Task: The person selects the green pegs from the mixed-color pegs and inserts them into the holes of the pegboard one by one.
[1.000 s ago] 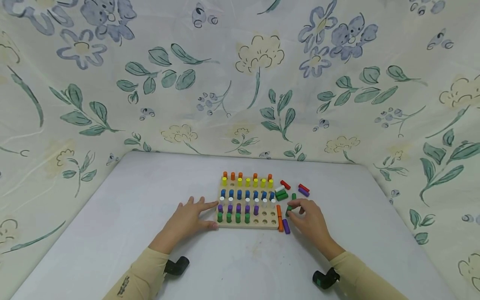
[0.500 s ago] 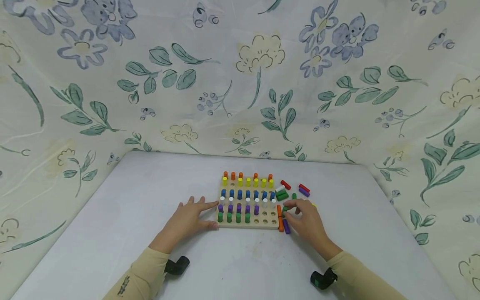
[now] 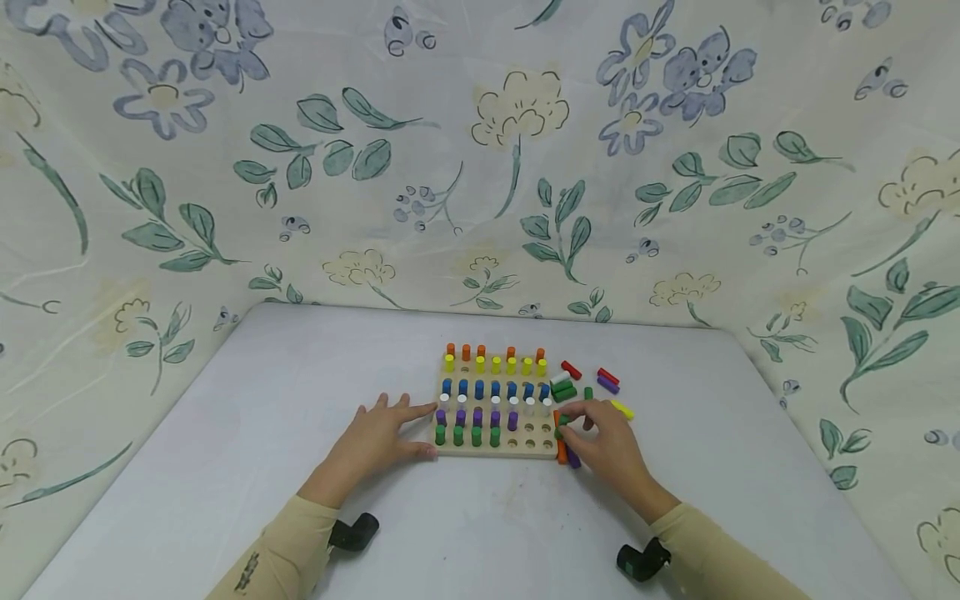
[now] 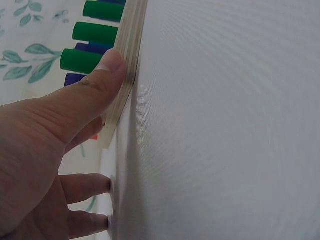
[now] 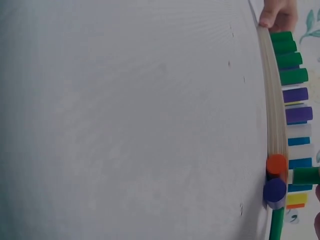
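Note:
A wooden pegboard (image 3: pixel 487 454) lies on the table with rows of orange, yellow, blue, white, purple and green pegs upright in it. In the front row, green pegs (image 3: pixel 476 436) fill the left part, and bare holes (image 3: pixel 530 443) show at the right. My left hand (image 3: pixel 375 442) touches the board's left side with thumb and index finger extended; in the left wrist view, the thumb (image 4: pixel 97 80) presses the board's edge and other fingertips rest on the table. My right hand (image 3: pixel 611 437) pinches a green peg (image 5: pixel 305 176) just off the board's right edge.
Right of the board lie orange pegs (image 3: pixel 562 451), a purple peg (image 3: pixel 573 457), green pegs (image 3: pixel 564 392), a white peg (image 3: pixel 559 377), red pegs (image 3: pixel 571 369) and a yellow peg (image 3: pixel 622 409). One green peg (image 3: pixel 588 392) stands upright behind my right hand. Floral cloth (image 3: pixel 480 167) hangs behind the table.
My right hand has moved left toward the board with the green peg, uncovering the yellow peg behind it. The left hand and the board have stayed in place.

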The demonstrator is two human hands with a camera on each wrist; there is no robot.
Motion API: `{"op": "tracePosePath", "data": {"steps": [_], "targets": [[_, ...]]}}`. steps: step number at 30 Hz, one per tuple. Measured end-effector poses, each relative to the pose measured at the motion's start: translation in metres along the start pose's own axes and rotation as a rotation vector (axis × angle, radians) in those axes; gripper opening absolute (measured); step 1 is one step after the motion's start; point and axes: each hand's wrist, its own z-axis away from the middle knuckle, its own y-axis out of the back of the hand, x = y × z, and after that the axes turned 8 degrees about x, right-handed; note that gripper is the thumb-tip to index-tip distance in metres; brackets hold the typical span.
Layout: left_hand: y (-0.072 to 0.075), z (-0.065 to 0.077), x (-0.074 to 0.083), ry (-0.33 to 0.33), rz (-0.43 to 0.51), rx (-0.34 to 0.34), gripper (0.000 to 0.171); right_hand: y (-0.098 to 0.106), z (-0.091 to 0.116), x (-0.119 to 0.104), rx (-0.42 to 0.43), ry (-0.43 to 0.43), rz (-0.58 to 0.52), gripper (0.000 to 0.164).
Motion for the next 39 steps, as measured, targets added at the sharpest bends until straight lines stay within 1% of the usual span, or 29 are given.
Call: {"op": "tracePosePath", "data": {"steps": [15, 23, 39], "targets": [[-0.001, 0.0, -0.001, -0.002, -0.011, 0.001, 0.078, -0.005, 0.001, -0.003, 0.005, 0.073, -0.041, 0.023], [0.0, 0.001, 0.0, 0.001, -0.001, 0.0, 0.078, -0.008, 0.001, -0.006, -0.004, 0.087, -0.045, 0.023], [0.0, 0.001, 0.0, -0.002, -0.005, 0.009, 0.078, -0.016, 0.0, -0.011, -0.037, 0.088, -0.056, 0.026]]}}
